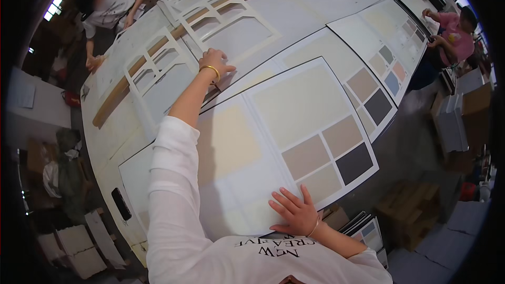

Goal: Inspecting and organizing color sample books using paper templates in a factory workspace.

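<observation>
A large white display board (pixel 315 110) lies in front of me, printed or covered with cream, pale grey, taupe and dark grey colour panels. My right hand (pixel 295 212) rests flat on its near edge, fingers spread. Stretched out past the board's far left side, my left hand (pixel 215 62) has its fingers apart and slightly bent. Beside that hand is a white cut-out frame (pixel 247 16) with several window-like openings; a small brownish patch (pixel 227 80) shows just below the fingers, partly covered. Whether the fingertips touch the frame, I cannot tell.
A second cut-out frame (pixel 158 68) lies to the left over a long brown strip (pixel 118 97). More colour boards (pixel 368 84) overlap at right. A phone (pixel 121 203) sits near the left edge. Two people work at the far sides; cartons (pixel 410 208) stand on the floor.
</observation>
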`<state>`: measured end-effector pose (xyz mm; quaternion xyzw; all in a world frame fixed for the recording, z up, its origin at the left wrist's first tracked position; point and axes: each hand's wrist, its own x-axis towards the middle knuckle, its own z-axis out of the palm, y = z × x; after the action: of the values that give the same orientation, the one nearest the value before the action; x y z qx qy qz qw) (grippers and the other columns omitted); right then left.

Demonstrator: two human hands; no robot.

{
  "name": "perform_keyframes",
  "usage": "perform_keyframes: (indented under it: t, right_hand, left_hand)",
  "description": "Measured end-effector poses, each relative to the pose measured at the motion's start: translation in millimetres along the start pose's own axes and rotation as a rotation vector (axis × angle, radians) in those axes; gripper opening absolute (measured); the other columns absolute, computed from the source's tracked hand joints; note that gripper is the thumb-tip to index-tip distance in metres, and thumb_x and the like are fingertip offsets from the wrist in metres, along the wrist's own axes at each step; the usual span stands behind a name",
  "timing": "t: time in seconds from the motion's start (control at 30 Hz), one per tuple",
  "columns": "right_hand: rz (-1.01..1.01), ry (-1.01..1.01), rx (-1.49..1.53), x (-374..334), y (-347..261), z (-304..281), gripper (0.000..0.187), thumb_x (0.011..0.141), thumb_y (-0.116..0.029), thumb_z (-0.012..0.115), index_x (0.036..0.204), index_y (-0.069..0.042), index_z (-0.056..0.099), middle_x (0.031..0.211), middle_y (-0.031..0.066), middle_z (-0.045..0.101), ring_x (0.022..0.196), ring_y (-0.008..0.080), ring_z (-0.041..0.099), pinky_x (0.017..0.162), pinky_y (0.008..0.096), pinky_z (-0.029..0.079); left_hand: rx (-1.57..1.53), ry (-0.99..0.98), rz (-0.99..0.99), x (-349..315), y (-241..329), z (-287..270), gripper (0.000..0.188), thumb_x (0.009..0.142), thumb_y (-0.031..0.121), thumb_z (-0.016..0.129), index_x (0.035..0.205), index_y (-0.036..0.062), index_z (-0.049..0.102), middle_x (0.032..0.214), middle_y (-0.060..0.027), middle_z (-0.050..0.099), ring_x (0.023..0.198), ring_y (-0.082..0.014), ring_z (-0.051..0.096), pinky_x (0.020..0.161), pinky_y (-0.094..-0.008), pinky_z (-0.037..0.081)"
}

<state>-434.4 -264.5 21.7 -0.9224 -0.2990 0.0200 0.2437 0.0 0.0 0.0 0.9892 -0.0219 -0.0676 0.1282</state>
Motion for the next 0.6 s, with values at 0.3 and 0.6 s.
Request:
perform_keyframes:
  t: [0.3, 0.6]
  right_hand:
    - [-0.016, 0.028, -0.064, 3.4, 8.0, 2.9, 0.064, 0.089, -0.058, 0.058, 0.142, -0.021, 0.051, 0.147, 0.0016, 0.05, 0.14, 0.0196, 0.043, 0.117, 0.0609, 0.013]
    - [-0.003, 0.024, -0.063, 3.6, 7.5, 0.3, 0.063, 0.089, -0.056, 0.058, 0.141, -0.02, 0.052, 0.146, 0.0021, 0.051, 0.138, 0.0201, 0.045, 0.117, 0.0609, 0.015]
  left_hand:
    - [0.083, -0.045, -0.107, 11.2, 18.3, 0.9, 0.047, 0.071, 0.047, 0.083, 0.106, 0.0175, 0.074, 0.125, -0.0082, 0.059, 0.121, -0.0268, 0.052, 0.103, -0.0393, 0.04]
    - [0.098, 0.029, 0.0, 12.5, 16.1, 3.2, 0.04, 0.072, 0.046, 0.082, 0.098, 0.0169, 0.074, 0.121, -0.01, 0.06, 0.117, -0.0285, 0.054, 0.1, -0.0411, 0.042]
